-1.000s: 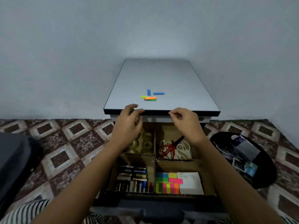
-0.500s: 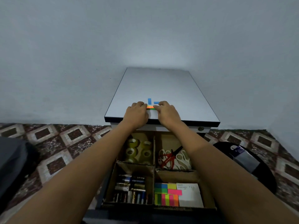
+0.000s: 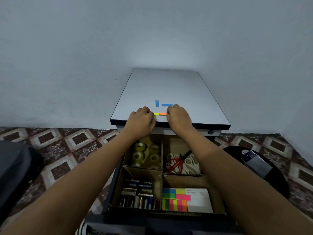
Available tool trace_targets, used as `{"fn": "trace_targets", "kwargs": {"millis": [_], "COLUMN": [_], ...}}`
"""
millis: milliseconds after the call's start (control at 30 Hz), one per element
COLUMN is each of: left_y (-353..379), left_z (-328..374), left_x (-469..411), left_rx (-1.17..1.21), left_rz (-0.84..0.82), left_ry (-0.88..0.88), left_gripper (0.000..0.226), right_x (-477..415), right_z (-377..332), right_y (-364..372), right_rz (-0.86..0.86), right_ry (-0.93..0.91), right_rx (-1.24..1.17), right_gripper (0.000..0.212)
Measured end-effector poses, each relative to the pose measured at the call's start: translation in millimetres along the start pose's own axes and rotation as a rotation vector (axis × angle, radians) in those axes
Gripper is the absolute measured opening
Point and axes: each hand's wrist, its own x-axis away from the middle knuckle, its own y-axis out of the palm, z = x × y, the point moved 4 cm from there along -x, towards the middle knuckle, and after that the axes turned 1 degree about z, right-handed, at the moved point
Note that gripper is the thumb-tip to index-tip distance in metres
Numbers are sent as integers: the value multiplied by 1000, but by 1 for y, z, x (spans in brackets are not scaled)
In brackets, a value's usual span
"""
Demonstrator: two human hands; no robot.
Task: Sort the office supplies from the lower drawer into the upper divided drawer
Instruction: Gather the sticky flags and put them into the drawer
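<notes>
Now, near the front edge of the cabinet top (image 3: pixel 169 85), the left hand (image 3: pixel 141 120) curls onto the yellow flag (image 3: pixel 156 114), the right hand (image 3: pixel 179 119) onto the orange flag (image 3: pixel 163 113); pinched or pressed, I cannot tell.

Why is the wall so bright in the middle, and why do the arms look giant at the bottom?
Head view: a soft glow lights the wall just above the cabinet top, fading darker toward the corners; head view again, the wide-angle lens swells the forearms near the bottom edge, while the left hand and right hand farther away look small.
</notes>
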Motion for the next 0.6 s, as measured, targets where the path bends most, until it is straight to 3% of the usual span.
{"fn": "trace_targets", "kwargs": {"millis": [267,467,600], "left_y": [-3,-11,-10], "left_z": [2,3,2], "left_x": [14,21,24], "left_rx": [-57,-11,44], "left_rz": [-5,152,200], "left_ry": [34,52,16], "left_gripper": [35,14,12], "right_x": [4,5,5], "right_z": [5,10,12], "right_y": [-4,-4,-5], "right_rz": [-21,56,62], "right_ry": [-5,67,109], "right_rx": [64,-30,-106], "right_gripper": [19,21,27]}}
